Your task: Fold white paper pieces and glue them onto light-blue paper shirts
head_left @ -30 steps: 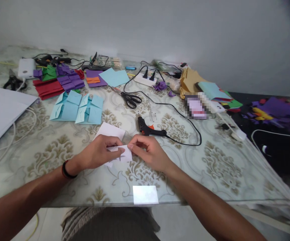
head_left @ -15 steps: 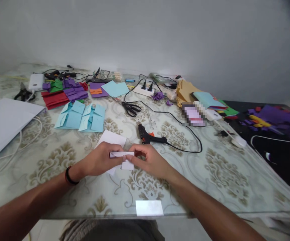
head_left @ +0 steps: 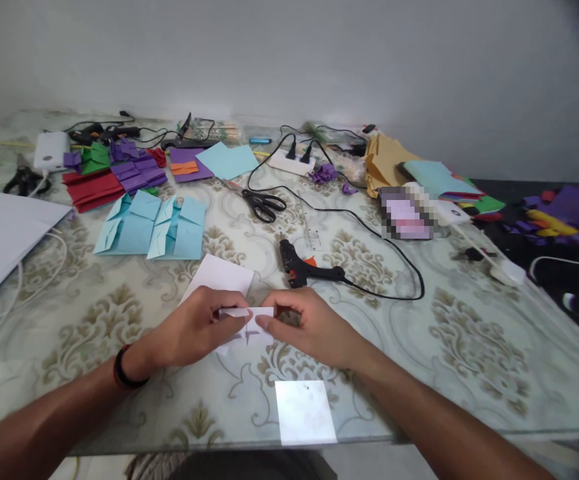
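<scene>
Between my two hands is a small folded white paper [head_left: 262,333], held just above the table near its front. My left hand [head_left: 197,327] grips its left side, thumb on the near face and fingers behind. On the right side my right hand [head_left: 307,327] pinches it the same way, the thumbs close together near the middle. Another white sheet [head_left: 222,275] lies flat behind my left hand, partly covered by it. Just beyond my right hand rests a black glue gun [head_left: 307,267] with an orange trigger.
Folded light blue papers [head_left: 177,230] lie back left, near red strips [head_left: 92,190]. Black scissors [head_left: 264,205] and a white power strip [head_left: 292,162] sit further back. A phone [head_left: 404,213] lies at the right; a large white sheet [head_left: 9,240] is at the left.
The view has shifted a little. The folded white paper is tilted to show more of its near face, with flaps visible below the thumbs. Both hands still hold it.
</scene>
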Tool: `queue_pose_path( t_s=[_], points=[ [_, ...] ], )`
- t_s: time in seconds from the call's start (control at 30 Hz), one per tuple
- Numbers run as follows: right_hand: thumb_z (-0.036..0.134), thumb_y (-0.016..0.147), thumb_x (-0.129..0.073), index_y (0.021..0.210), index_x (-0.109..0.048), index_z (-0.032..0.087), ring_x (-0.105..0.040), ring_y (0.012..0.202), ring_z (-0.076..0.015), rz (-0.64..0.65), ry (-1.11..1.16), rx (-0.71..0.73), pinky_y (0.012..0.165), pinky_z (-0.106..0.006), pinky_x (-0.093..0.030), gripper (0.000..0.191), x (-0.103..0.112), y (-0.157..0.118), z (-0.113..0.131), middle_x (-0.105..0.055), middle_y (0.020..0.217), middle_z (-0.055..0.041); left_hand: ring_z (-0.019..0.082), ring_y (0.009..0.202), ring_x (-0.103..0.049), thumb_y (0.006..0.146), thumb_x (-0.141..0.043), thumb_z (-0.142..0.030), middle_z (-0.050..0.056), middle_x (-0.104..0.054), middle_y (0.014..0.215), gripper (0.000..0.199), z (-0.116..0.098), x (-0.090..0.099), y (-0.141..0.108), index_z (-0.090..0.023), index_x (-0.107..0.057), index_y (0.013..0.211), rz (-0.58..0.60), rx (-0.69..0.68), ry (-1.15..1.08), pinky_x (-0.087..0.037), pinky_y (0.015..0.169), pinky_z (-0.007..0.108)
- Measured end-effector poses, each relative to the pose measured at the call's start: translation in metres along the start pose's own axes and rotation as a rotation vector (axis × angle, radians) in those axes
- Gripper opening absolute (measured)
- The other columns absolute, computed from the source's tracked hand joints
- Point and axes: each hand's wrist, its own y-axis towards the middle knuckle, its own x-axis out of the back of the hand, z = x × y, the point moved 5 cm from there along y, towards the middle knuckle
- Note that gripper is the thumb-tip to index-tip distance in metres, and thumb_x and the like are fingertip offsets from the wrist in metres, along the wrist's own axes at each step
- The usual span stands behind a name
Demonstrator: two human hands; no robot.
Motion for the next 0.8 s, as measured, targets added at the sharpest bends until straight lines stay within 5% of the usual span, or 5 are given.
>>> queue_pose_path(
  t_s=[0.47, 0.8],
  points=[
    [0.036, 0.097, -0.063, 0.079, -0.067, 0.018, -0.049, 0.061, -0.0117, -0.003, 0.005, 0.035, 0.053, -0.022, -0.038, 0.026, 0.0005, -0.0013, 0.0033, -0.057, 0.067, 0.0018, 0.010, 0.060, -0.037, 0.098, -0.057, -0.037, -0.005, -0.041, 0.063, 0.032, 0.0022, -0.0051, 0.0008, -0.015, -0.063, 0.075, 0.075, 0.034, 0.027, -0.027, 0.053, 0.024],
    [0.029, 0.095, -0.064, 0.079, -0.063, 0.019, -0.049, 0.062, -0.0118, -0.010, 0.036, 0.054, 0.056, -0.023, -0.040, 0.019, -0.0015, -0.0001, 0.0027, -0.056, 0.069, 0.0021, 0.011, 0.062, -0.041, 0.097, -0.053, -0.026, -0.004, -0.049, 0.065, 0.026, 0.0007, -0.0047, 0.0022, -0.016, -0.066, 0.077, 0.021, -0.029, -0.003, -0.032, 0.057, 0.023]
  ],
)
